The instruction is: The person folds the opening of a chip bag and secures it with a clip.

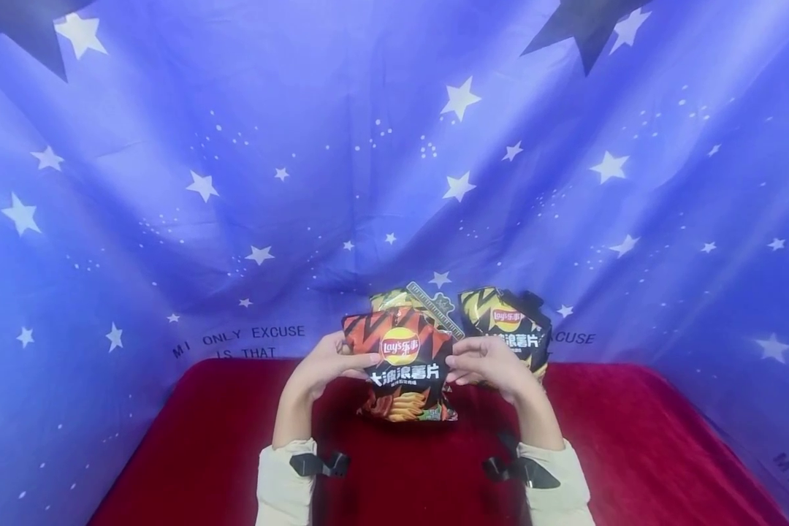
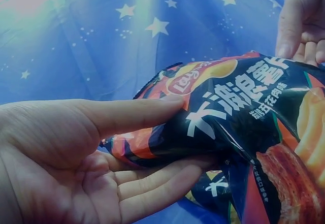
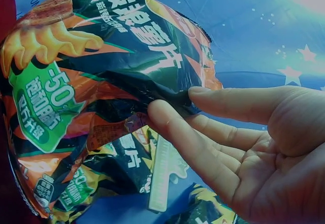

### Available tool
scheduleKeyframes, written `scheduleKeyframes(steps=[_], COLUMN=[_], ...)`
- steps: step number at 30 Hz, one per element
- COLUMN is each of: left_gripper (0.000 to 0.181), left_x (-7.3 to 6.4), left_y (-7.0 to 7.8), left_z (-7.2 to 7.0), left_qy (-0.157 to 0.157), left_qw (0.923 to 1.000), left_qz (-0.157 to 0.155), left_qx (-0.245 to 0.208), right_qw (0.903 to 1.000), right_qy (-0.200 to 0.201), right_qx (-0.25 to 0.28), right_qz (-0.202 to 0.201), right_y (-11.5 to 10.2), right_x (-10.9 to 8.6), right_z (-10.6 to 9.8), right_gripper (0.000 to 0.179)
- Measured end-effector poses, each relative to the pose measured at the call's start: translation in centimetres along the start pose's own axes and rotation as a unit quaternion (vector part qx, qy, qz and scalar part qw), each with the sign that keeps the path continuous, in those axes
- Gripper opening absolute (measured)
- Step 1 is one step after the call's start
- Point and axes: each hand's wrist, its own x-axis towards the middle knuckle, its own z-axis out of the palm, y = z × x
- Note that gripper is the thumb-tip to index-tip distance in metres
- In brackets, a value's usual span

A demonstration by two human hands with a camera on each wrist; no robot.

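A red-and-black Lay's chip bag (image 1: 402, 369) stands upright in front of the person, held between both hands. The left hand (image 1: 325, 365) pinches its left side, thumb flat on the printed front and fingers behind, as the left wrist view shows. On the opposite side the right hand (image 1: 496, 361) grips the edge between thumb and index finger; the other fingers curve behind it in the right wrist view. Close behind this bag is a yellow-and-black chip bag (image 1: 388, 300), mostly hidden. A slanted ruler-like strip (image 1: 434, 310) with a decorative edge pokes out beside it.
Another yellow-and-black chip bag (image 1: 532, 341) stands at the back right, partly covered by the right hand. Red cloth covers the table (image 1: 217, 438). A blue curtain (image 1: 342, 183) with white stars hangs along its back. Black straps (image 1: 307, 464) circle the sleeves.
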Motion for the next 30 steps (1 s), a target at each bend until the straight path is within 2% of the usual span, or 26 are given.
scheduleKeyframes(steps=[8,25,30], left_gripper=[0.054,0.057,0.058], left_x=[0.2,0.2,0.0], left_y=[-0.9,-1.8,-1.7], left_z=[-0.3,-1.0,-1.4], left_qy=[-0.002,-0.016,-0.017], left_qw=[0.9999,0.9996,0.9991], left_qz=[-0.011,-0.024,-0.039], left_qx=[-0.004,0.006,0.008], right_qw=[0.9998,0.9996,0.9993], right_qy=[-0.01,-0.026,-0.036], right_qx=[-0.006,-0.001,-0.005], right_qz=[-0.019,0.006,0.008], right_y=[0.5,1.3,1.5], right_x=[0.1,0.9,1.2], right_z=[0.3,0.8,1.2], right_gripper=[0.038,0.036,0.034])
